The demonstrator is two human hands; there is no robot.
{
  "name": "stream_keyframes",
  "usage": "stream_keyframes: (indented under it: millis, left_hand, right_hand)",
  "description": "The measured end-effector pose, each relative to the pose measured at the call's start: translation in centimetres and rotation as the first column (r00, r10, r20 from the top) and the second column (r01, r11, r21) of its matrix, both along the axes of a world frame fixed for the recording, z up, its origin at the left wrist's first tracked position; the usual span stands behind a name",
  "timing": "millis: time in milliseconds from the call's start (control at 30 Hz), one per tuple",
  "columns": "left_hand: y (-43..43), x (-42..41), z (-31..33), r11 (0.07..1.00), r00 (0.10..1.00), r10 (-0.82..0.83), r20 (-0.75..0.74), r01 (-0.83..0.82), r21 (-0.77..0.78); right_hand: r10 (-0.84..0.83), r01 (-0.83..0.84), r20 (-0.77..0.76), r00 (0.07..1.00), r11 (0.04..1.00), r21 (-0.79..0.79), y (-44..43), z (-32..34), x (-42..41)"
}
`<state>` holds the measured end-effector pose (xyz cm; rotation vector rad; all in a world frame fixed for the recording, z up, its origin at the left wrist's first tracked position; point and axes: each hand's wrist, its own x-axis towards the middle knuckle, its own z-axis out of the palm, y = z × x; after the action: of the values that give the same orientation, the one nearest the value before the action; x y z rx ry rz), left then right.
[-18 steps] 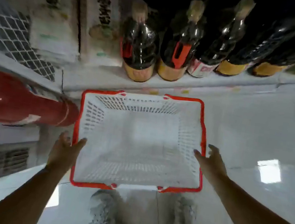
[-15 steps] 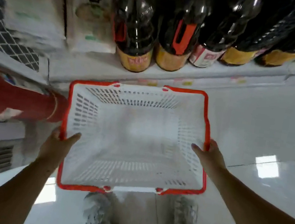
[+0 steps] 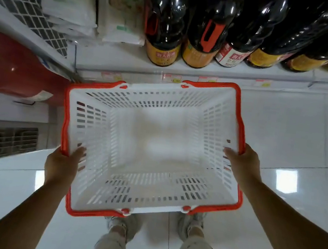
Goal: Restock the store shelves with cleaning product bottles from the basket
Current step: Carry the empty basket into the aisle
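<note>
Head view: my left hand (image 3: 61, 164) and right hand (image 3: 241, 165) each grip a side rim of the basket (image 3: 158, 100) to hold it level. It looks empty; bottles (image 3: 166, 25) stand on the far shelf (image 3: 126, 55).

- basket (image 3: 96, 119): white slotted walls, orange-red rim
- bottles (image 3: 164, 29): near-black, yellow-orange labels, red handles
- floor (image 3: 295, 126): glossy white tiles
- cylinder (image 3: 15, 69) at left: red
</note>
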<state>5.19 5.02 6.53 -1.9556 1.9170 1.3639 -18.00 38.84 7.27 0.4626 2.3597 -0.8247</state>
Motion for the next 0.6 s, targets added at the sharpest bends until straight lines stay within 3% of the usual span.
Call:
stream_keyframes:
  millis: [267, 433, 600]
  left_hand:
    - [6.9, 11.1, 12.2, 0.924, 0.928, 0.371, -0.026, -0.366, 0.115]
    - [12.1, 19.3, 16.8, 0.796, 0.795, 0.603, -0.068, -0.595, 0.110]
    - [16.1, 28.7, 19.0, 0.640, 0.635, 0.768, -0.081, -0.761, 0.106]
  right_hand:
    - [0.264, -0.264, -0.015, 0.964, 0.965, -0.007, -0.7, 13.7, 2.2]
    - [0.421, -0.420, -0.003, 0.907, 0.903, -0.094, -2.7, 18.2, 5.6]
    - [0.612, -0.604, 0.029, 0.790, 0.786, -0.130, -6.9, 20.4, 11.5]
